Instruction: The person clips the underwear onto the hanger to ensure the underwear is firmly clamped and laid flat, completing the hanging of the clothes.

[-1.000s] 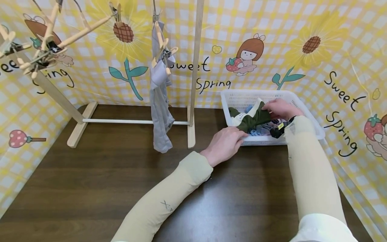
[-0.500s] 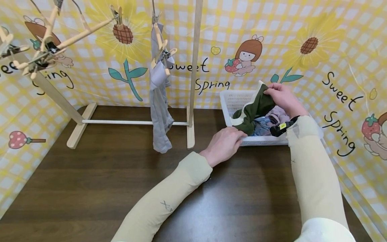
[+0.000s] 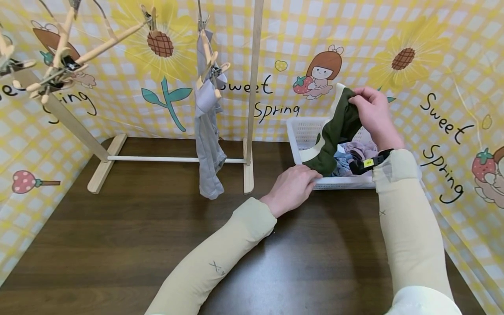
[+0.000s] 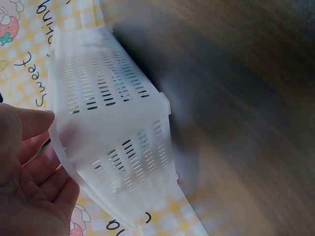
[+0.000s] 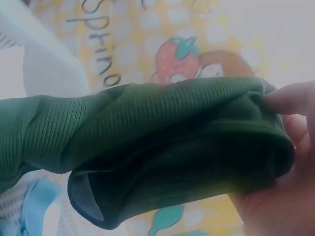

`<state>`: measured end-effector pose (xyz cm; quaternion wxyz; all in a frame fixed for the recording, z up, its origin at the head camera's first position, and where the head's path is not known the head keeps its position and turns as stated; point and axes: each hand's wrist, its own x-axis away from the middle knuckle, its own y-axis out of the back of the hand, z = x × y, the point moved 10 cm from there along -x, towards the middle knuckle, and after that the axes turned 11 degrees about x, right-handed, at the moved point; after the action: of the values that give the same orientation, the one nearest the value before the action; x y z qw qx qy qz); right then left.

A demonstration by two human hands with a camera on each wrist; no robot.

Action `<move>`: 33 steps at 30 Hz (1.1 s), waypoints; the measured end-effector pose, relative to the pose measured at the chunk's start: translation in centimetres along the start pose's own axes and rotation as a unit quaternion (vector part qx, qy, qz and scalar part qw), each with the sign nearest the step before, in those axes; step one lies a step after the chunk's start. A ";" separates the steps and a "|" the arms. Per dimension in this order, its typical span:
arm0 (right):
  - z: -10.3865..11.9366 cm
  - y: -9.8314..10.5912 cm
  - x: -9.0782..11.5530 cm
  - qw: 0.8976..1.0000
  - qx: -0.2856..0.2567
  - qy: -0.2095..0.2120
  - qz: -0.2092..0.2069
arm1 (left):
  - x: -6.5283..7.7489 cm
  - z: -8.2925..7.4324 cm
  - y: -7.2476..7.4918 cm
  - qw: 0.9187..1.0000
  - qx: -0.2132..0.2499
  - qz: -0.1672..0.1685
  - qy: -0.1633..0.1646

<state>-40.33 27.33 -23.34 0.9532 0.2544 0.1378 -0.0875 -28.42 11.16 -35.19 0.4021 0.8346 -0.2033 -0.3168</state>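
Head view: the right hand (image 3: 376, 117) pinches the upper end of a green sock (image 3: 330, 146) between thumb and fingers; the sock, edged with a white band, slants down to the left from that grasp, its raised end above the far part of the white basket (image 3: 292, 139) and its lower end at the near left corner; the left hand (image 3: 292, 187) grips the basket rim at that corner, the sock's lower end just beside its fingertips; blue and lilac garments (image 3: 354, 154) lie in the basket, to the right of the sock; a black wrist device (image 3: 360, 165) sits on the right wrist; to the left stands a wooden rack (image 3: 255, 83), with a grey sock (image 3: 210, 153) hanging from clothespins (image 3: 212, 72); both rack and basket stand on the far part of the dark tabletop (image 3: 157, 245), before a yellow checked cloth (image 3: 311, 26).

Left wrist view: the left fingers are bent about the basket rim; a green sliver shows between them, though whether they hold it too I cannot tell.

Right wrist view: the thumb presses the sock's ribbed fabric at its gaping opening, the fingers on the other side.
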 end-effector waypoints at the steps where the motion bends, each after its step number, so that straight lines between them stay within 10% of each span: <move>1: 0.4 0.1 0.0 1.000 -0.006 0.004 -0.004 | 0.0 0.0 0.0 1.000 0.001 0.003 0.001; 6: 2.5 0.4 0.6 0.998 -0.042 0.035 -0.014 | -0.1 0.5 0.4 0.998 0.066 0.011 0.023; 17: 8.2 0.1 2.7 0.983 -0.143 0.114 0.020 | -0.1 1.3 7.5 0.969 0.202 -0.136 0.029; 33: 14.7 -2.1 8.6 0.960 -0.088 0.235 0.121 | 1.3 -1.0 15.1 0.927 0.289 -0.236 -0.026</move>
<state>-29.52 17.18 -14.69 0.9159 0.1977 0.3336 0.1033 -28.07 1.99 -23.06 0.0517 0.9300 -0.0939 -0.3516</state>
